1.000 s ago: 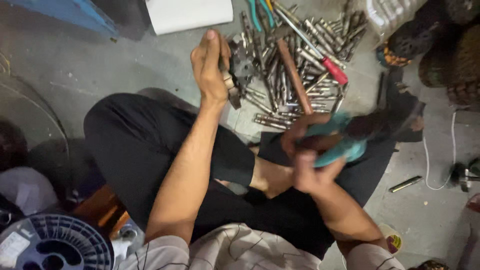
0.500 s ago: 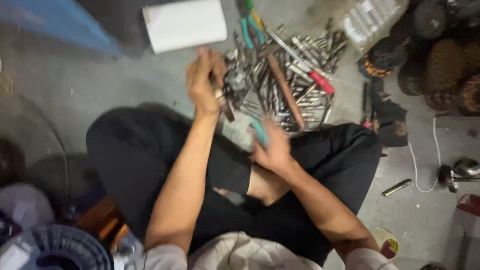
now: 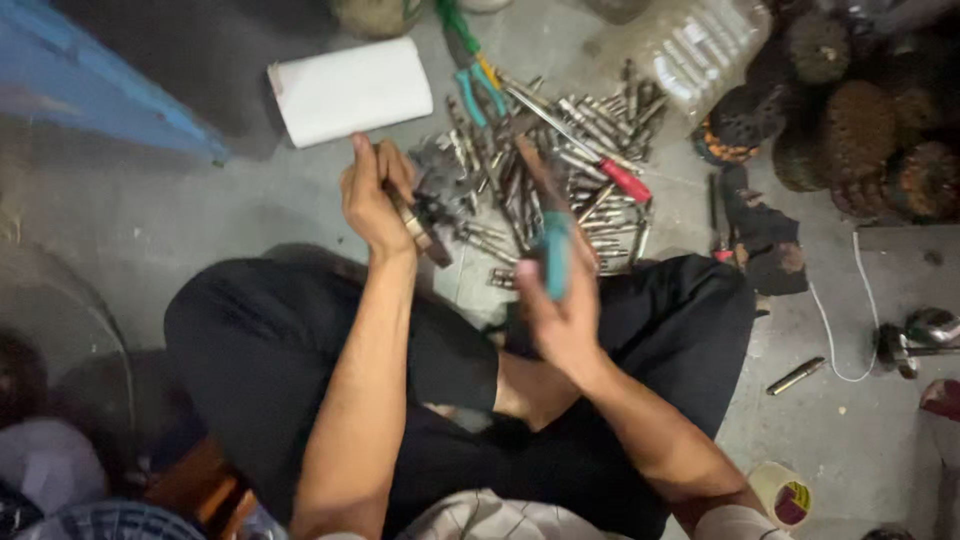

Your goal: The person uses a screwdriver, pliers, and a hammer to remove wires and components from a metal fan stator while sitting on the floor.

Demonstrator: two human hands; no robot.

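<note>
Teal-handled tool [image 3: 556,262] in right hand [image 3: 562,318]; left hand [image 3: 372,200] grips metal piece [image 3: 418,225].

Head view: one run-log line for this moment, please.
left hand: grips dark metal tool | right hand: grips teal-handled tool | floor: pile of metal drill bits, white roll

Tool heap [image 3: 560,180] ahead; bare floor [image 3: 180,230] leftward
</note>
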